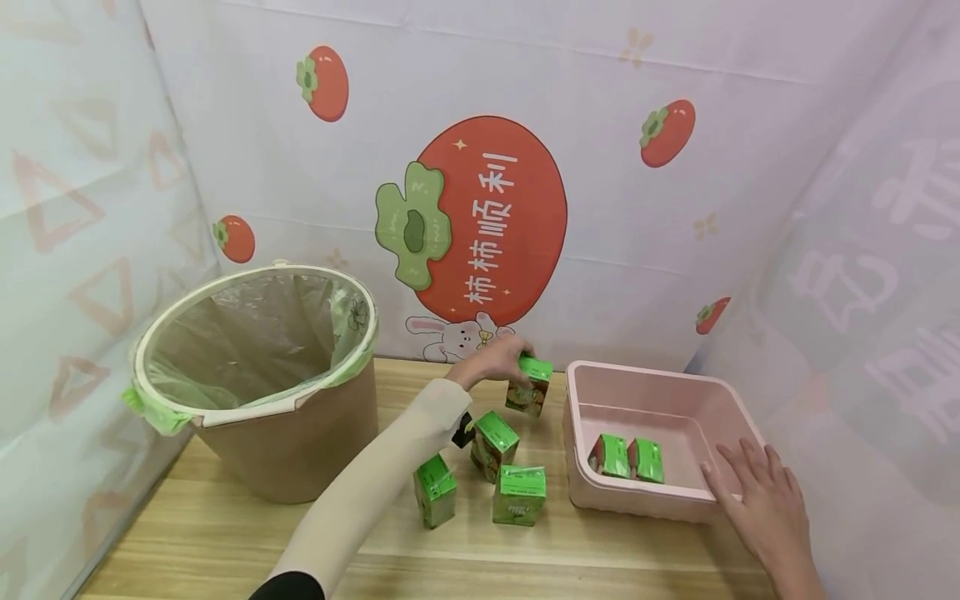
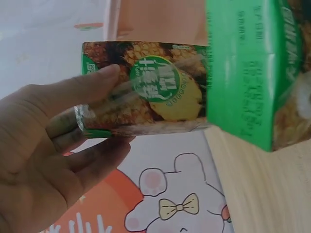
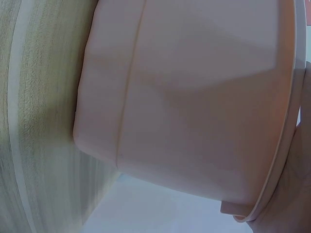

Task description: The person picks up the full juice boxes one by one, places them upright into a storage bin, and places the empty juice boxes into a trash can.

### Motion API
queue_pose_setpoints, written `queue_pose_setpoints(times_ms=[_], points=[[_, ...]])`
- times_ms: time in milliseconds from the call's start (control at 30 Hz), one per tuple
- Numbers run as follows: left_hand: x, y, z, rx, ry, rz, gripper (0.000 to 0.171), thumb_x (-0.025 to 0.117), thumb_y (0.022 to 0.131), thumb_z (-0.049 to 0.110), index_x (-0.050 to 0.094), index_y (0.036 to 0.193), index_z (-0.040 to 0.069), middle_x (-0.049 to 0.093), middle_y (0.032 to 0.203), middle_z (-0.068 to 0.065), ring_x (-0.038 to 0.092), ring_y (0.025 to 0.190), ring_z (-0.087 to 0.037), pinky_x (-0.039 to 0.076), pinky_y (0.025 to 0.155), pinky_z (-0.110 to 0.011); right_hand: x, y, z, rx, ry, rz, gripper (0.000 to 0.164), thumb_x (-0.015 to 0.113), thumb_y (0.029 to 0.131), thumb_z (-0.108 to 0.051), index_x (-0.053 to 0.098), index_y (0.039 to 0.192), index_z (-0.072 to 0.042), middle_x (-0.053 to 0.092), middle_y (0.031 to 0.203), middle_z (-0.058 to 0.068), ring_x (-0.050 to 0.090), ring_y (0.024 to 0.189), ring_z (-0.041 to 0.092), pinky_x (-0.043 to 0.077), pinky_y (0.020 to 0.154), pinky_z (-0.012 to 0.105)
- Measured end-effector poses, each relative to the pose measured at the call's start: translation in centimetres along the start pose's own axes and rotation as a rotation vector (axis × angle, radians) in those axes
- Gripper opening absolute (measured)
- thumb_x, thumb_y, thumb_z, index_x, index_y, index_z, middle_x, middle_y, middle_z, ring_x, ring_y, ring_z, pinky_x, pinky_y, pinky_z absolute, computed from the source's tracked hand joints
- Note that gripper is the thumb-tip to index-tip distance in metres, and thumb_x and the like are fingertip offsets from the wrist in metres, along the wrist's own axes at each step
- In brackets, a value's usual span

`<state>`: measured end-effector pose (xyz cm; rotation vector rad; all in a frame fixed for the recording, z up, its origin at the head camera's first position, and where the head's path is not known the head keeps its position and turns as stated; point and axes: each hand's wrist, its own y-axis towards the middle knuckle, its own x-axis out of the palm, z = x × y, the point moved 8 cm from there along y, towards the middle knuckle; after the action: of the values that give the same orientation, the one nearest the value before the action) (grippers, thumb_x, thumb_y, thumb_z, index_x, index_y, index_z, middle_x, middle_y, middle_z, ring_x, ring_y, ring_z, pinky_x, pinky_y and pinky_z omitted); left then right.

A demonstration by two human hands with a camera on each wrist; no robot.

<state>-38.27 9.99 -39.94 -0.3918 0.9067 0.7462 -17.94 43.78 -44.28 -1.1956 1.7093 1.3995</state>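
Observation:
At the back of the table my left hand grips a green-topped juice box. The left wrist view shows the thumb on the pineapple-printed face of that juice box and the fingers around its end. Three more juice boxes stand nearer me: one in the middle, one at the left, one at the front. Spread fingers of my right hand rest on the front right rim of a pink plastic bin. Inside it, two juice boxes sit side by side.
A tall brown waste bin lined with a clear green-edged bag stands at the left. Printed cloth walls enclose the wooden table at the back and both sides. My left forearm reaches across between waste bin and boxes.

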Motion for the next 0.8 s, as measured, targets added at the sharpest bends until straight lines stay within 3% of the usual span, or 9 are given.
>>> queue_pose_setpoints(times_ms=[367, 667, 800], points=[[-2.7, 0.1, 2.0, 0.049, 0.001, 0.122, 0.042, 0.090, 0.085, 0.021, 0.076, 0.118, 0.000, 0.074, 0.103, -0.009, 0.058, 0.080, -0.014, 0.046, 0.067, -0.021, 0.1, -0.1, 0.2, 0.009, -0.012, -0.008, 0.053, 0.055, 0.106, -0.042, 0.059, 0.137, 0.001, 0.043, 0.149, 0.037, 0.029, 0.142, 0.061, 0.020, 0.111, 0.077], [-4.4, 0.5, 5.1, 0.114, 0.007, 0.194, 0.042, 0.090, 0.085, 0.023, 0.077, 0.118, 0.001, 0.076, 0.105, -0.010, 0.059, 0.082, -0.013, 0.046, 0.071, -0.019, 0.1, 0.0, 0.1, 0.009, -0.018, -0.009, 0.054, 0.054, 0.106, -0.042, 0.059, 0.137, 0.002, 0.044, 0.149, 0.037, 0.030, 0.141, 0.061, 0.021, 0.111, 0.077], [-4.7, 0.8, 6.3, 0.140, -0.052, 0.203, 0.043, 0.090, 0.085, 0.022, 0.076, 0.119, 0.000, 0.075, 0.107, -0.011, 0.060, 0.084, -0.014, 0.047, 0.072, -0.019, 0.1, 0.0, 0.0, 0.011, -0.014, -0.010, 0.054, 0.054, 0.106, -0.042, 0.059, 0.137, 0.002, 0.044, 0.148, 0.038, 0.029, 0.142, 0.062, 0.021, 0.110, 0.078]])
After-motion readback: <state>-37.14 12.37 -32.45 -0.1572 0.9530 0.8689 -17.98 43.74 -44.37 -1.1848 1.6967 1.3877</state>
